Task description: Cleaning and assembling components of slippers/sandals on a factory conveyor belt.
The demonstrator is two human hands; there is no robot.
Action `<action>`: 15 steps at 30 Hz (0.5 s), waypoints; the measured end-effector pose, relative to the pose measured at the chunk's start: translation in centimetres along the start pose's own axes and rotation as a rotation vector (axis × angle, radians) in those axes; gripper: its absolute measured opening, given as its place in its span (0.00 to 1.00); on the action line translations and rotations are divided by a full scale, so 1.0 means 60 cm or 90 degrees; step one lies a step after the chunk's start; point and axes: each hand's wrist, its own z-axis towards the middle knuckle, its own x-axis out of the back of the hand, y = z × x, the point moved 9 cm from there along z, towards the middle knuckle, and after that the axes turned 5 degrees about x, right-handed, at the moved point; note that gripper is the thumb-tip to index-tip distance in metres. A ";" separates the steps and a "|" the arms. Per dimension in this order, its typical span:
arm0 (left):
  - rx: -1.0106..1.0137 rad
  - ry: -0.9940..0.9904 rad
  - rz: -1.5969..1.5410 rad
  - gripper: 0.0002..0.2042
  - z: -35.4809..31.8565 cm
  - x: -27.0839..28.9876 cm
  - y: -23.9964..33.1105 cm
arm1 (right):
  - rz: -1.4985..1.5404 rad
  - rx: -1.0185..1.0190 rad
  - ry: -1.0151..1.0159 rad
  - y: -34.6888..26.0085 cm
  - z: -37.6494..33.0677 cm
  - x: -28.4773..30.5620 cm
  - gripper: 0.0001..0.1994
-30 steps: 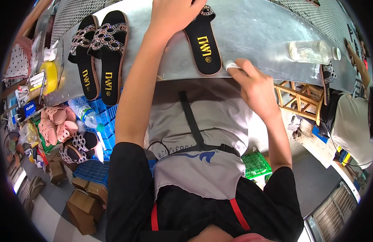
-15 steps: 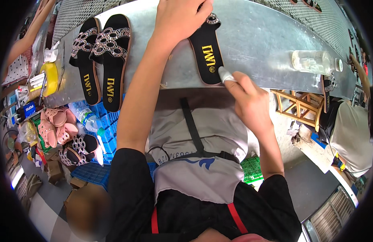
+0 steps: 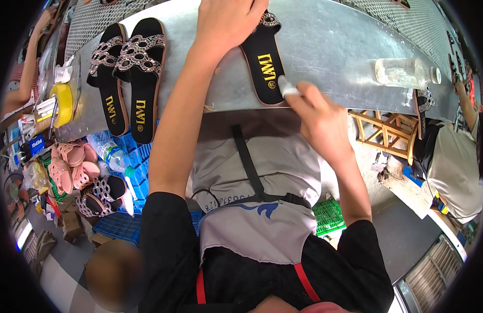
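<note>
Our right hand (image 3: 324,119) is pinching a small white wad (image 3: 287,87) at the heel edge of 1 black, rhinestone-strapped flat sandal (image 3: 258,55) on the grey metal table (image 3: 335,62). Left hand (image 3: 225,25) covers its strap end, we can't tell how tightly closed.

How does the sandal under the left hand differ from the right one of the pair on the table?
The held sandal has its toe covered by the left hand; the pair's right sandal shows its toe. The held sandal's heel slants rightward, the pair's right sandal's leftward. A white wad in the right hand meets the held sandal's heel; none meets the pair's right sandal. Both are black with jewelled straps.
</note>
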 end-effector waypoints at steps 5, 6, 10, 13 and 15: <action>-0.034 0.038 0.027 0.12 -0.004 0.003 0.002 | -0.008 0.060 0.008 -0.031 -0.026 -0.005 0.20; -0.026 0.024 0.011 0.10 -0.003 0.004 0.006 | -0.011 0.070 0.004 -0.032 -0.021 -0.004 0.19; -0.047 0.040 0.042 0.08 -0.003 0.003 0.009 | -0.022 0.102 -0.028 -0.036 0.004 -0.007 0.17; -0.046 0.008 0.051 0.09 -0.005 0.004 0.006 | -0.017 0.111 -0.032 -0.027 -0.006 0.013 0.15; -0.053 0.026 0.075 0.09 -0.002 -0.003 0.014 | -0.015 0.105 -0.055 -0.019 -0.006 0.011 0.14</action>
